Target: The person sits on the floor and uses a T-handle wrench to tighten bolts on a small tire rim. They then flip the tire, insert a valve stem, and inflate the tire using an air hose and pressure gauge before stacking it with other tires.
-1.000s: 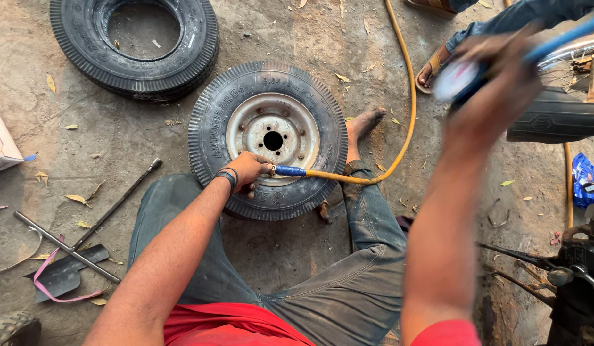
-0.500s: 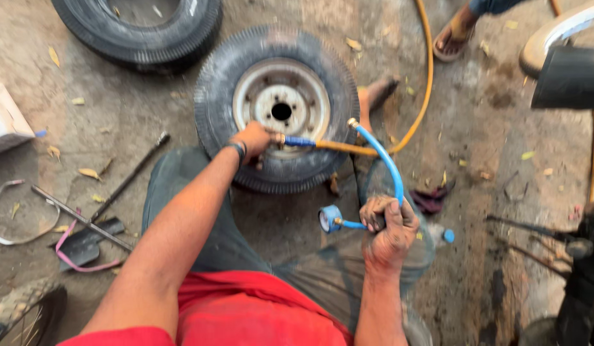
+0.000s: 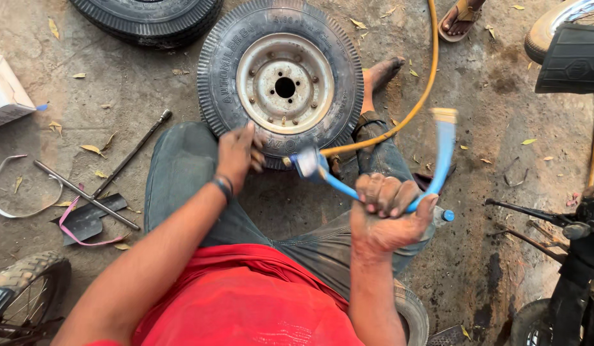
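Note:
A small wheel with a black tyre (image 3: pixel 214 77) and a grey steel rim lies flat on the ground in front of my knees. My right hand (image 3: pixel 387 214) is closed around a blue hose (image 3: pixel 443 154) bent into a loop. One end of the hose carries a round gauge head (image 3: pixel 306 162), and the other end points up, blurred. My left hand (image 3: pixel 236 154) hovers by the tyre's near edge with fingers loosely curled and nothing in it. An orange air hose (image 3: pixel 419 96) runs from the top of the view to a brass tip beside the gauge head.
A second tyre (image 3: pixel 149 16) lies at the top left. Metal rods and a flat tool (image 3: pixel 85 192) lie at the left, near a white box (image 3: pixel 5 93). A motorcycle (image 3: pixel 566 256) stands at the right, and another person's sandalled foot (image 3: pixel 460 19) shows at the top.
My right hand has brought the blue hose in from the upper right and lifted it over my lap. My left hand has come off the orange hose tip at the rim.

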Demonstrator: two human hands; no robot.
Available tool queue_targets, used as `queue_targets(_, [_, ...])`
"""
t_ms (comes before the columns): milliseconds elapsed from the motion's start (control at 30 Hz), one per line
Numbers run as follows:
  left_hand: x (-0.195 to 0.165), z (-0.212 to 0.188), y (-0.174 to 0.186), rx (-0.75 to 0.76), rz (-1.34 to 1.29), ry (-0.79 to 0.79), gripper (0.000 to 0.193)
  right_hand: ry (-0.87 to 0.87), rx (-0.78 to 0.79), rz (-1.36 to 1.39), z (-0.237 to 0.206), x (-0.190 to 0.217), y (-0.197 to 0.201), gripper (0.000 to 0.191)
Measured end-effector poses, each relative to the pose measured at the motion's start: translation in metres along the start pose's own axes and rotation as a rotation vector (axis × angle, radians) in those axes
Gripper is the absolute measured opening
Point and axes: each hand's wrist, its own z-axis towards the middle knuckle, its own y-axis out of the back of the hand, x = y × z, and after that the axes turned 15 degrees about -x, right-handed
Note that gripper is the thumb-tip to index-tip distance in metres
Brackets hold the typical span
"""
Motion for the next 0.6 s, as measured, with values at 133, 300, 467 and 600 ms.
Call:
queue_targets(133, [-0.026, -0.035, -0.005, 0.093, -0.406, 0.511, 0.077, -0.129, 0.003, -0.118, -0.033, -0.045, -0.01, 0.051])
queue_targets(300, [-0.057, -0.008, -0.001, 0.218, -0.63, 0.263, 0.072, -0.399, -0.506, -0.369, -0.044, -0.057, 0.013, 0.03])
queue_targets(467, [-0.021, -0.005, -0.012, 0.11, -0.331, 0.422, 0.065, -0.229, -0.415, -0.632, 0.055, -0.041, 0.069, 0.027])
queue_targets(600, [-0.003, 0.001, -0.017, -0.098, -0.587, 0.42, 0.067, -0.416, -0.405, -0.791, 0.11, -0.072, 0.083, 0.026])
